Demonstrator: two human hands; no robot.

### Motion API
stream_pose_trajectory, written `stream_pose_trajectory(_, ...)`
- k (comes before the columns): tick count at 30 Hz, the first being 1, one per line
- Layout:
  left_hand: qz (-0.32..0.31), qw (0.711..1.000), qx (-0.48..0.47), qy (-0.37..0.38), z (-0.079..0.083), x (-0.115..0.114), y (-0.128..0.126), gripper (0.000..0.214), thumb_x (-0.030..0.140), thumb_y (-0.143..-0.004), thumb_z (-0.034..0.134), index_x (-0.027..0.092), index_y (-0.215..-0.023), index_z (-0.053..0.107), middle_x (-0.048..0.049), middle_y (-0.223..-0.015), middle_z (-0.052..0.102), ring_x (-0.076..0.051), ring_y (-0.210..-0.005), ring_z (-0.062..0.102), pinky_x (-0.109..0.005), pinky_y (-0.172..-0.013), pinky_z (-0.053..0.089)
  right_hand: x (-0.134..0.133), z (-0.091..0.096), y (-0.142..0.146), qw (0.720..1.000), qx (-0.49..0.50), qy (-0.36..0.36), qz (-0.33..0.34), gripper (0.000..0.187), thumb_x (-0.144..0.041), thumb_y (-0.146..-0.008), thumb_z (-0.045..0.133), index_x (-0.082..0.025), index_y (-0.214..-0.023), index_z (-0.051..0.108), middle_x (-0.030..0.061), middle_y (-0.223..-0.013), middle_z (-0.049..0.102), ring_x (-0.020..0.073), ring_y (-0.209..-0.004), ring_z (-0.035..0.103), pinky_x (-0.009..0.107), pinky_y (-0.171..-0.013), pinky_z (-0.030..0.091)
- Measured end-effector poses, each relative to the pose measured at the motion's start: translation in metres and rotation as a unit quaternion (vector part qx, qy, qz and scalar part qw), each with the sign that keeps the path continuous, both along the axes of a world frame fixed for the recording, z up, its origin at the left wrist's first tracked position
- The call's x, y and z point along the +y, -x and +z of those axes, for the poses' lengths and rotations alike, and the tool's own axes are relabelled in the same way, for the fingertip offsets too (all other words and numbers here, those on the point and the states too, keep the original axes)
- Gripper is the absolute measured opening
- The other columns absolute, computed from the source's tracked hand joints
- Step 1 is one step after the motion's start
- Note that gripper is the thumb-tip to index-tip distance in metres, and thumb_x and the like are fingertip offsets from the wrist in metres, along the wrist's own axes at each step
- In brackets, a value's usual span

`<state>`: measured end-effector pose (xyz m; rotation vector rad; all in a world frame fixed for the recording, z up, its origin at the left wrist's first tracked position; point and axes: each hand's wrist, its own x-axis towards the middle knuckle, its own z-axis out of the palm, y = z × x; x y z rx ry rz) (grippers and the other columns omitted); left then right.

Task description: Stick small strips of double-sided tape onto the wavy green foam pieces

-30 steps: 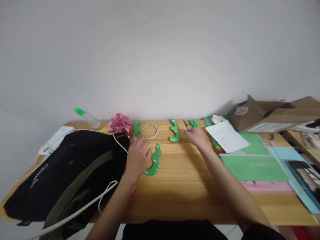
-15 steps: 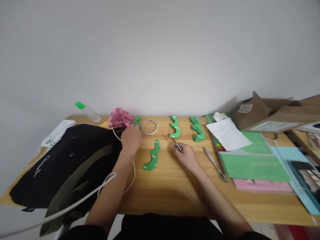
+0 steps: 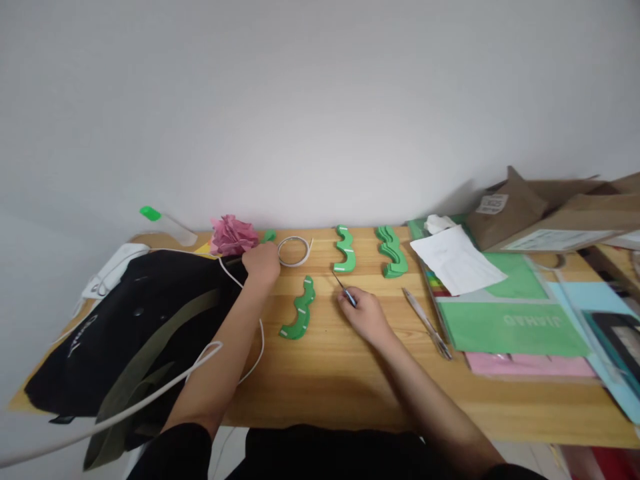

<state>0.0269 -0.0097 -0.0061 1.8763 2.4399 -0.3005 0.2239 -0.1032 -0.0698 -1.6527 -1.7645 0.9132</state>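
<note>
My left hand (image 3: 263, 263) reaches to the back of the table. Its fingers curl downward over the lower part of a green wavy cutout (image 3: 269, 236), and what they hold is hidden. My right hand (image 3: 365, 312) is closed on a thin pointed tool (image 3: 345, 289) with a bluish handle, its dark tip aimed up and left. Just beyond that tip lies a green wavy piece with white strips (image 3: 345, 249). Another striped wavy piece (image 3: 300, 309) rests between my forearms. To the right is a stack of green wavy cutouts (image 3: 391, 252).
A roll of narrow white tape (image 3: 294, 251) lies beside my left hand, and crumpled pink paper (image 3: 234, 235) is behind it. At left are a black bag (image 3: 130, 320) and a white cable (image 3: 260, 333). A pen-like tool (image 3: 426, 321), green folders (image 3: 510, 327) and a cardboard box (image 3: 550, 207) occupy the right.
My left hand has moved slightly farther back and covers more of the green cutout. My right hand keeps the tool, whose tip now sits a little off the striped piece. The view has shifted slightly.
</note>
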Motion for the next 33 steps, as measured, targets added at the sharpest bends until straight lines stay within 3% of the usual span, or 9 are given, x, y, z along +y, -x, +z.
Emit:
stream_pose_trajectory(14, -0.004, 1.000, 0.004, -0.015, 0.006, 0.006, 0.009, 0.028, 0.012, -0.084, 0.050, 0.008, -0.105, 0.068, -0.0256, -0.110, 0.068, -0.035, -0.101, 0.067, -0.041, -0.080, 0.053, 0.000, 0.001, 0.002, 1.000, 0.024, 0.013, -0.008, 0.022, -0.026, -0.083, 0.049, -0.020, -0.066, 0.061, 0.0036, -0.061, 0.065, 0.0158, -0.057, 0.054, 0.024, -0.056, 0.034)
stream_pose_trajectory(20, -0.003, 0.997, -0.056, -0.059, 0.013, 0.003, 0.015, 0.024, 0.013, -0.081, 0.055, 0.011, -0.101, 0.068, -0.0240, -0.106, 0.069, -0.039, -0.104, 0.065, -0.048, -0.083, 0.051, -0.001, 0.005, 0.002, 0.998, 0.060, 0.017, -0.025, 0.020, -0.024, -0.080, 0.051, -0.021, -0.061, 0.058, 0.0021, -0.058, 0.061, 0.0155, -0.056, 0.050, 0.026, -0.057, 0.032)
stream_pose_trajectory(24, -0.015, 0.984, -0.145, -0.106, 0.021, -0.001, 0.021, 0.022, 0.016, -0.079, 0.057, 0.012, -0.097, 0.070, -0.0217, -0.105, 0.070, -0.039, -0.109, 0.063, -0.052, -0.091, 0.048, -0.001, 0.006, 0.002, 0.991, 0.120, 0.024, -0.045, 0.019, -0.024, -0.075, 0.055, -0.021, -0.056, 0.055, -0.0002, -0.053, 0.056, 0.0144, -0.054, 0.047, 0.026, -0.056, 0.032)
stream_pose_trajectory(27, -0.046, 0.955, -0.262, -0.127, 0.023, -0.013, 0.019, 0.027, 0.019, -0.080, 0.058, 0.014, -0.104, 0.068, -0.0139, -0.105, 0.073, -0.028, -0.102, 0.068, -0.041, -0.093, 0.051, 0.000, 0.007, 0.004, 0.979, 0.190, 0.034, -0.064, 0.020, -0.032, -0.073, 0.059, -0.021, -0.057, 0.055, -0.0018, -0.052, 0.053, 0.0134, -0.054, 0.046, 0.025, -0.054, 0.033)
stream_pose_trajectory(30, -0.078, 0.912, -0.387, -0.115, 0.016, -0.034, 0.007, 0.034, 0.025, -0.078, 0.062, 0.014, -0.110, 0.066, -0.0091, -0.101, 0.074, -0.020, -0.089, 0.071, -0.031, -0.081, 0.056, -0.001, 0.010, 0.006, 0.957, 0.274, 0.064, -0.074, 0.030, -0.050, -0.075, 0.056, -0.021, -0.067, 0.058, -0.0063, -0.046, 0.041, 0.0108, -0.044, 0.038, 0.024, -0.045, 0.030)
stream_pose_trajectory(31, -0.086, 0.887, -0.442, -0.106, 0.012, -0.042, 0.002, 0.035, 0.028, -0.076, 0.064, 0.014, -0.109, 0.066, -0.0085, -0.098, 0.075, -0.019, -0.085, 0.071, -0.030, -0.077, 0.056, -0.002, 0.013, 0.006, 0.948, 0.300, 0.079, -0.074, 0.036, -0.055, -0.076, 0.053, -0.020, -0.073, 0.059, -0.0084, -0.044, 0.036, 0.0097, -0.039, 0.033, 0.023, -0.041, 0.028)
stream_pose_trajectory(33, -0.075, 0.778, -0.620, -0.075, 0.004, -0.057, -0.009, 0.037, 0.033, -0.070, 0.070, 0.012, -0.101, 0.067, -0.0095, -0.092, 0.075, -0.020, -0.079, 0.070, -0.032, -0.072, 0.056, -0.003, 0.019, 0.007, 0.932, 0.339, 0.107, -0.067, 0.047, -0.064, -0.076, 0.049, -0.019, -0.082, 0.060, -0.0118, -0.042, 0.028, 0.0081, -0.033, 0.024, 0.023, -0.035, 0.022)
